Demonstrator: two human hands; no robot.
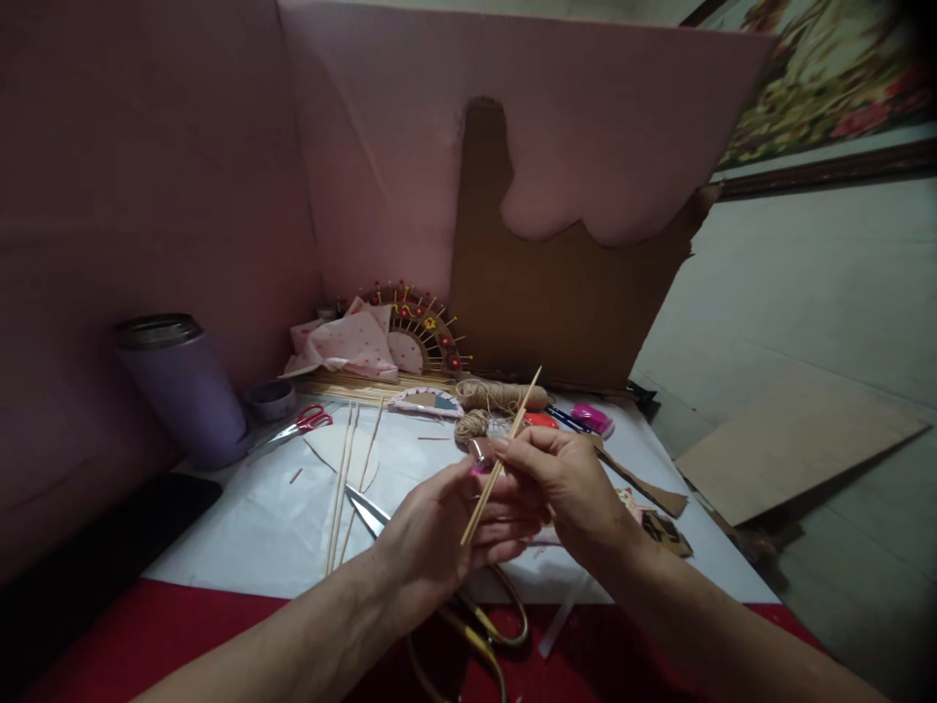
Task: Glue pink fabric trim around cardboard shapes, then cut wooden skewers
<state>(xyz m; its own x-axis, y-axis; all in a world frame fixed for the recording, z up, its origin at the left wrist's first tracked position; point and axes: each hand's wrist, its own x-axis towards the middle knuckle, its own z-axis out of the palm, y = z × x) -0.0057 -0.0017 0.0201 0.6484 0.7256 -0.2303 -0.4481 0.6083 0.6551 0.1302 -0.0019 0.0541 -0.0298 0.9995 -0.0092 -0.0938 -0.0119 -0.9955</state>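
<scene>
In front of me my right hand [578, 488] pinches a small bundle of thin wooden skewers [483, 510] between thumb and fingers. One pointed tip rises past the others. My left hand [446, 517] is turned palm up beneath, its fingers stretched out behind the skewers, whose lower ends cross the palm. Several more skewers [341, 488] lie on the white sheet [249, 537] to the left. Large scissors with yellowish handles [475, 635] lie under my hands, their blades showing left of my left wrist. A shiny brown item [481, 452] shows by my left thumb; its kind is unclear.
At the back are twine rolls [498, 394], a half-round piece with beaded sticks [431, 322] and pink dotted cloth [351, 342]. Red-handled scissors [311, 418] and a purple tumbler [186, 391] stand left. Cardboard scraps [644, 478] lie right. Pink-covered cardboard [381, 146] walls the back.
</scene>
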